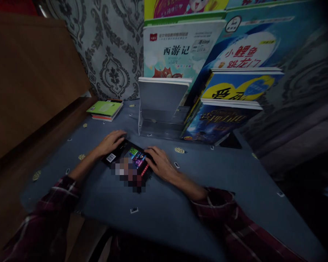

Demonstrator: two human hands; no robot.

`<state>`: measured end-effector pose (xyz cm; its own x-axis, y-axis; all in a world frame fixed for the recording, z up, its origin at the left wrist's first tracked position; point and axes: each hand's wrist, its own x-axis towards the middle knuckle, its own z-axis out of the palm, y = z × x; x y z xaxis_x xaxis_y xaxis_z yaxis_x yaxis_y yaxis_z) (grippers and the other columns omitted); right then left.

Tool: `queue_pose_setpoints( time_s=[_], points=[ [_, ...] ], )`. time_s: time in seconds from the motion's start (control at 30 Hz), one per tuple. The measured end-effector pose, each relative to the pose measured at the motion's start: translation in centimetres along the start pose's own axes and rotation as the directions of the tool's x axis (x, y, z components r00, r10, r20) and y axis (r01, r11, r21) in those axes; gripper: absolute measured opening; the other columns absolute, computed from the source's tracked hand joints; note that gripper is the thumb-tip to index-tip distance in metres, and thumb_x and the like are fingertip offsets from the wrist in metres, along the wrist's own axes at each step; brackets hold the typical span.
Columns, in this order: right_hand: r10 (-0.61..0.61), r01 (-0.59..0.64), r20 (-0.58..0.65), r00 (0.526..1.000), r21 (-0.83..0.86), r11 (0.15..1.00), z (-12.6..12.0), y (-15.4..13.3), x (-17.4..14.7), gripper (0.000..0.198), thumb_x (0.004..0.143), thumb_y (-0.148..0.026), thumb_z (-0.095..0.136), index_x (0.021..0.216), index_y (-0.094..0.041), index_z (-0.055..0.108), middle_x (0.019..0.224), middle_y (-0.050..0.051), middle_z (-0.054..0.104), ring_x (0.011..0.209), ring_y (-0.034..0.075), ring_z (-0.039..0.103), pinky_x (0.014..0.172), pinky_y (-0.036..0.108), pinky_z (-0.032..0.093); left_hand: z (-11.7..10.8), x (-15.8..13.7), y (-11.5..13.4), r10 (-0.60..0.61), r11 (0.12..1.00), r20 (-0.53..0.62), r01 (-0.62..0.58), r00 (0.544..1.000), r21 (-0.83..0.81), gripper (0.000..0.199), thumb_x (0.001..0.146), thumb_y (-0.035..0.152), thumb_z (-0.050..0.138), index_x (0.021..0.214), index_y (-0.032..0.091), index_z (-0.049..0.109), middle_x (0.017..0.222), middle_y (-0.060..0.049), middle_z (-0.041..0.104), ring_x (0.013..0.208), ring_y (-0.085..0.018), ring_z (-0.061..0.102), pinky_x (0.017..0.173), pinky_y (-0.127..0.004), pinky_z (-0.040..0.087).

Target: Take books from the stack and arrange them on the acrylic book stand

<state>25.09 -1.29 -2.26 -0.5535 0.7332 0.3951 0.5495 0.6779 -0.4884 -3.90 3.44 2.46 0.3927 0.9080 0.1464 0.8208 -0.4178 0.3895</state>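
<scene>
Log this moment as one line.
left hand: at left edge of dark book | right hand: over its right edge | stand: holding books

My left hand (112,142) and right hand (161,163) are resting palms down, fingers loosely extended, while both forearms (190,187) are slanting inward.

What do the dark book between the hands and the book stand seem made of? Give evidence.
Dark book: probably smooth card or paper, bearing printed pictures and a barcode. Book stand: clear and glossy, likely plastic; the patterned table shows through its base.
</scene>
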Motion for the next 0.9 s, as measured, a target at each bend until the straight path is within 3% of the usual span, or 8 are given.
queue_pose_setpoints(
  time_s=[0.07, 0.17, 0.27, 0.37, 0.47, 0.63, 0.73, 0.9],
  points=[
    [-0.021, 0.021, 0.008, 1.000, -0.012, 1.000, 0.1, 0.0, 0.0, 0.031, 0.101, -0.023, 0.050, 0.129, -0.021, 0.060, 0.128, 0.015, 0.064, 0.118, 0.029, 0.063, 0.098, 0.050, 0.053, 1.0, 1.4, 0.3, 0.051, 0.997, 0.084, -0.046, 0.995, -0.055, 0.061, 0.100, 0.054, 0.032, 0.141, 0.015, 0.057, 0.149, -0.013, 0.059, 0.140, -0.027, 0.052, 0.120, -0.045, 0.037],
    [-0.037, 0.037, 0.011, 0.999, -0.026, 0.999, 0.1, 0.0, -0.1, 0.031, 0.100, -0.022, 0.050, 0.130, -0.021, 0.060, 0.129, 0.015, 0.064, 0.118, 0.029, 0.063, 0.097, 0.050, 0.053, 2.0, 1.8, -0.2, 0.012, 0.999, 0.124, -0.008, 0.992, -0.035, 0.066, 0.100, 0.056, 0.032, 0.147, 0.012, 0.051, 0.154, -0.015, 0.053, 0.147, -0.028, 0.044, 0.123, -0.047, 0.031],
    [-0.040, 0.040, 0.018, 0.999, -0.039, 0.998, 0.0, -0.1, -0.2, 0.031, 0.101, -0.023, 0.050, 0.130, -0.022, 0.060, 0.129, 0.015, 0.064, 0.119, 0.029, 0.062, 0.098, 0.050, 0.053, 2.0, 0.2, -2.5, -0.139, 0.990, 0.050, 0.138, 0.989, 0.014, 0.065, 0.102, 0.055, 0.028, 0.149, 0.015, 0.048, 0.157, -0.014, 0.049, 0.151, -0.028, 0.038, 0.124, -0.052, 0.027],
    [-0.044, 0.046, 0.031, 0.999, -0.043, 0.998, 0.0, -0.2, -0.2, 0.031, 0.101, -0.023, 0.050, 0.130, -0.019, 0.060, 0.129, 0.016, 0.064, 0.120, 0.030, 0.062, 0.098, 0.050, 0.053, 1.1, -2.1, -5.4, -0.284, 0.956, -0.063, 0.288, 0.957, 0.058, 0.062, 0.102, 0.054, 0.027, 0.146, 0.018, 0.049, 0.158, -0.013, 0.048, 0.152, -0.030, 0.036, 0.123, -0.055, 0.027],
    [-0.051, 0.052, 0.027, 0.998, -0.042, 0.998, 0.1, -0.2, -0.2, 0.031, 0.101, -0.024, 0.050, 0.129, -0.019, 0.060, 0.128, 0.016, 0.064, 0.120, 0.031, 0.062, 0.098, 0.052, 0.053, 0.1, -3.9, -6.4, -0.329, 0.940, -0.095, 0.335, 0.940, 0.066, 0.062, 0.101, 0.054, 0.027, 0.144, 0.016, 0.050, 0.158, -0.015, 0.048, 0.151, -0.030, 0.037, 0.122, -0.054, 0.030],
    [-0.054, 0.055, 0.022, 0.998, -0.025, 0.998, -0.1, -0.5, -1.1, 0.030, 0.103, -0.026, 0.048, 0.129, -0.020, 0.059, 0.131, 0.016, 0.062, 0.119, 0.031, 0.063, 0.098, 0.053, 0.055, 0.1, -6.5, -2.3, -0.275, 0.951, -0.124, 0.288, 0.954, 0.109, 0.058, 0.100, 0.053, 0.032, 0.137, 0.015, 0.056, 0.136, -0.015, 0.061, 0.130, -0.031, 0.055, 0.115, -0.051, 0.040],
    [-0.058, 0.058, -0.012, 0.998, -0.011, 0.998, -0.3, -0.6, -1.9, 0.029, 0.103, -0.026, 0.047, 0.129, -0.020, 0.060, 0.130, 0.016, 0.062, 0.120, 0.030, 0.062, 0.101, 0.052, 0.055, 0.6, -8.5, 1.3, -0.326, 0.915, -0.215, 0.365, 0.921, 0.174, 0.055, 0.100, 0.053, 0.037, 0.132, 0.015, 0.059, 0.115, -0.014, 0.062, 0.109, -0.031, 0.061, 0.100, -0.050, 0.050],
    [-0.056, 0.057, -0.052, 0.997, 0.006, 0.998, -0.9, -1.4, -3.5, 0.029, 0.101, -0.022, 0.050, 0.128, -0.022, 0.061, 0.126, 0.015, 0.063, 0.116, 0.030, 0.063, 0.097, 0.052, 0.058, 0.6, -10.4, 4.9, -0.342, 0.933, -0.229, 0.358, 0.911, 0.030, 0.045, 0.097, 0.049, 0.047, 0.130, 0.020, 0.057, 0.106, -0.009, 0.059, 0.094, -0.025, 0.063, 0.086, -0.043, 0.055]
  ],
)
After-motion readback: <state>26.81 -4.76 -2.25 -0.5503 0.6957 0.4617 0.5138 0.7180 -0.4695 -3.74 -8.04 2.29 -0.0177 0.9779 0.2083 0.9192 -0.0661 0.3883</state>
